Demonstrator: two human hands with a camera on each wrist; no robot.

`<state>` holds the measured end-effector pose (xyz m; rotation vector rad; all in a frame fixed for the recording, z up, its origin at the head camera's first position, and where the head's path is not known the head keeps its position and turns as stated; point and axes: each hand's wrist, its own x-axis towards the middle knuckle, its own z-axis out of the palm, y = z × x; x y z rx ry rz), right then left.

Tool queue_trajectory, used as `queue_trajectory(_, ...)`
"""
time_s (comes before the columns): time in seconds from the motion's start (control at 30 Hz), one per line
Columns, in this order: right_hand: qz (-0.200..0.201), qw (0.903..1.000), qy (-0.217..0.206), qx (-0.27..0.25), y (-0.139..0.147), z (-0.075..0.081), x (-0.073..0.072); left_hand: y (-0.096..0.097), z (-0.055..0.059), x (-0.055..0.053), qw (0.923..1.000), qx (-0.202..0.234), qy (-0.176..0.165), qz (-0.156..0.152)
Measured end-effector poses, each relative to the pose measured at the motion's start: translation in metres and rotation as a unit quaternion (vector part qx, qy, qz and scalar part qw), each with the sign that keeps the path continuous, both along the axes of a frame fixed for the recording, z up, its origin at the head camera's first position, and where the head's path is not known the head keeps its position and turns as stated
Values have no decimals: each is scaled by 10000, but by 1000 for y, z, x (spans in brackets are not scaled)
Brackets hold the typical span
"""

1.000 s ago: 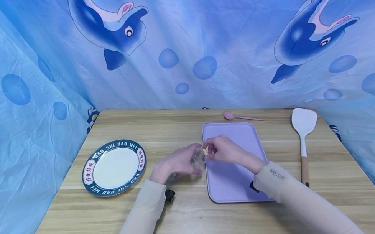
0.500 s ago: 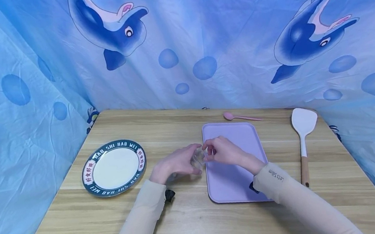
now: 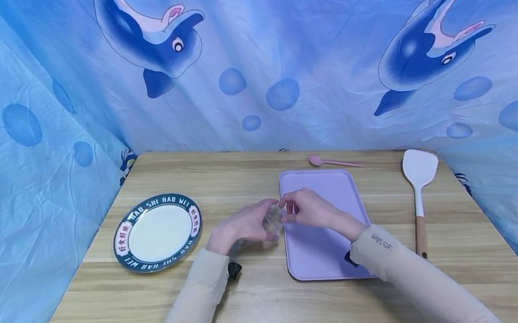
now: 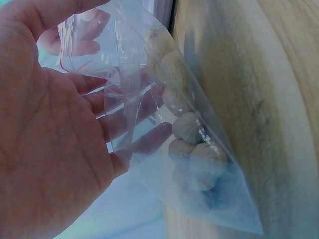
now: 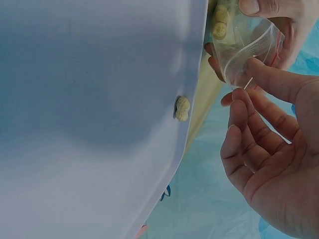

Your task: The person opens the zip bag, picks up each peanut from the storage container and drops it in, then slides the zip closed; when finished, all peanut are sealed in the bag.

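My left hand [image 3: 247, 224] holds a clear zip bag [image 3: 273, 221] beside the left edge of the purple tray [image 3: 327, 255]. Inside the bag, several peanuts in their shells [image 4: 188, 128] lie at the bottom, in the left wrist view. At the bag's mouth, the thumb and forefinger of my right hand [image 5: 279, 149] pinch the zip edge; its other fingers are curled. One peanut [image 5: 183, 108] lies on the tray near its rim, in the right wrist view; my right hand hides that spot from the head view.
A plate [image 3: 159, 231] with a dark green patterned rim stands at the left. Behind the tray lies a pink spoon [image 3: 333, 162]. To the right is a white spatula [image 3: 417, 186] with a wooden handle. A blue dolphin curtain [image 3: 246, 51] hangs behind the wooden table.
A second ago a small pale piece showed at my right fingertips by the bag's mouth; it no longer shows there. My hands have barely moved since half a second ago.
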<state>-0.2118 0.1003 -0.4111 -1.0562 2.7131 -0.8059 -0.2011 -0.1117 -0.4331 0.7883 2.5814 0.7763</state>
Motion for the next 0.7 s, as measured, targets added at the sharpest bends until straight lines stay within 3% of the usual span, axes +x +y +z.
queue_trajectory(0.4,-184,9998,-8,45,3,8,0,0,0,0,10000,23,72,-24)
queue_trajectory(0.7,-393,9991,135,-61,10,11,-13,-1,-1,0,9999,-20,121,-79)
